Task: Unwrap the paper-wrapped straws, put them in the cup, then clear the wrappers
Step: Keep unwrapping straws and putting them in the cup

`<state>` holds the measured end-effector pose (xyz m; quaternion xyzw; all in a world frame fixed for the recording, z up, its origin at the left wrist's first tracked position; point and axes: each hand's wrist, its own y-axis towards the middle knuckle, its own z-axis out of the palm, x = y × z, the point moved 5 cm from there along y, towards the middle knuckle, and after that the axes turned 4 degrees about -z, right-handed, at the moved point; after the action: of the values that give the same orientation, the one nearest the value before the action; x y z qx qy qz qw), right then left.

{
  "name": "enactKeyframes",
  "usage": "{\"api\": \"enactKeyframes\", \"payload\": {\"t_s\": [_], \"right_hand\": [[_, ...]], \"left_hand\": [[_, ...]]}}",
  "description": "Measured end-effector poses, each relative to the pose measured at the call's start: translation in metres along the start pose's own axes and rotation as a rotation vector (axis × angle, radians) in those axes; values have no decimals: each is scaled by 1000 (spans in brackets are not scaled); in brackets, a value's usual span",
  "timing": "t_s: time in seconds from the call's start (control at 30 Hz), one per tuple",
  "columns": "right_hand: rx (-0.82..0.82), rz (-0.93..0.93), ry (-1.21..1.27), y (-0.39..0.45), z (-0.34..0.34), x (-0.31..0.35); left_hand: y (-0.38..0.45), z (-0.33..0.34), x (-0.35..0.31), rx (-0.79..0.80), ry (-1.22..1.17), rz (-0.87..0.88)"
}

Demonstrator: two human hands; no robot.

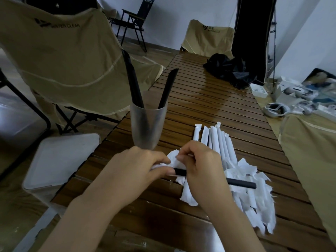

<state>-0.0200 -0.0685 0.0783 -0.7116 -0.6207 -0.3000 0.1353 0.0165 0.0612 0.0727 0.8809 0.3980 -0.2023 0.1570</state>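
In the head view, both hands work over a slatted wooden table. The right hand has its fingers curled round a black straw, whose bare end sticks out to the right over a heap of torn wrappers. The left hand pinches the bunched white paper that covers the straw's other end, thumb and fingers closed on it. The step in hand appears to be stripping the last of the wrapper off.

To do it well, the right hand would best hold the straw firm but not so hard as to flatten it, while the left draws the paper straight along the straw's length, away from the other hand, so it slides off in one piece, not shreds.

The frosted cup stands just beyond the hands and already holds black straws, leaning to either side. The freed straw should go in end first, gently, as the tall cup looks easy to tip. A row of wrapped straws lies near the right hand, partly under the torn paper, and awaits its turn.
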Motion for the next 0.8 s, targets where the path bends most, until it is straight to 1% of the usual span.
{"api": "enactKeyframes", "payload": {"t_s": [0.07, 0.13, 0.23, 0.3, 0.33, 0.43, 0.5, 0.57, 0.67, 0.8], "right_hand": [[-5, -71, -23, -2, 1, 5], [-17, -73, -25, -2, 0, 6], [-71, -25, -7, -1, -2, -1], [-154, -41, 26, -1, -4, -5], [-179, -21, 30, -1, -4, -8], [-209, 121, 19, -2, -4, -25], [-233, 144, 35, 0, -8, -31], [-207, 138, 30, 1, -8, -32], [-120, 115, -54, 2, 1, -31], [-35, 72, -64, 2, 9, -31]], "left_hand": [[-3, 3, 4, 69, -30, -25], [-1, 0, 5, 85, -25, -42], [1, -4, 3, 36, -16, -14], [2, -3, 0, 18, -17, -4], [2, -4, -2, 9, -20, 1], [1, -8, -1, -26, -32, -14], [-1, -10, 3, -46, -38, -40], [-2, -8, 7, -4, -36, -77], [-3, -1, 13, 86, -24, -125], [-3, -1, 21, 103, -2, -160]]}}
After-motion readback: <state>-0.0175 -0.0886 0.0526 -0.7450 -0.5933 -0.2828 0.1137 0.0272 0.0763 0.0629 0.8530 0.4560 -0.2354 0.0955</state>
